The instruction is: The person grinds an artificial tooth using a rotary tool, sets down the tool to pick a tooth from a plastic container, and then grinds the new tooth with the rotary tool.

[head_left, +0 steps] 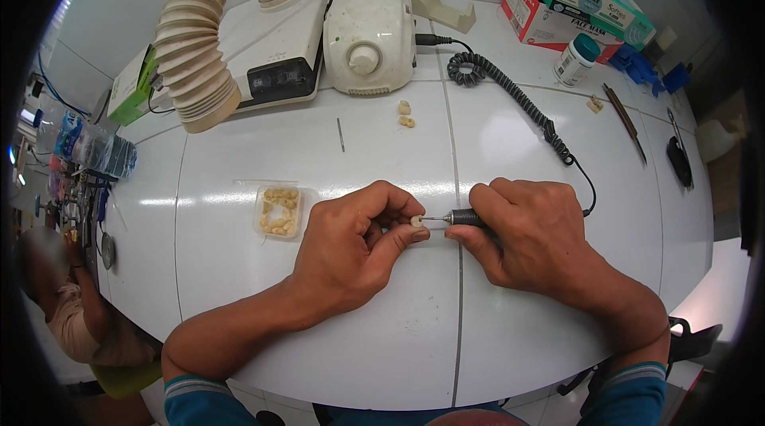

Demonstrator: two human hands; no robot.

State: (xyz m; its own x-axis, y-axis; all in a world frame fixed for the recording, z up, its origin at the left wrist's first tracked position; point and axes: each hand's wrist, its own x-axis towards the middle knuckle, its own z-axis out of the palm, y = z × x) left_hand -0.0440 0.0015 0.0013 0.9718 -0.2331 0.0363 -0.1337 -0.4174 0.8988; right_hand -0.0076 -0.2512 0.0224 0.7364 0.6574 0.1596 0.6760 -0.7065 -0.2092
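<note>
Between the thumb and fingers of my left hand is pinched a small cream-coloured artificial tooth. My right hand is wrapped round a black and silver rotary handpiece, which lies level and points left. Its thin metal bur reaches to the tooth and seems to touch it. A coiled black cord runs from behind my right hand to the white control box at the back. Left of my left hand stands a small clear box of several yellowish teeth.
Two loose tooth pieces and a thin metal bur lie beyond my hands. A ribbed suction hose hangs at back left. At right are a white bottle, mask boxes and a brown-handled knife. Another person sits at far left.
</note>
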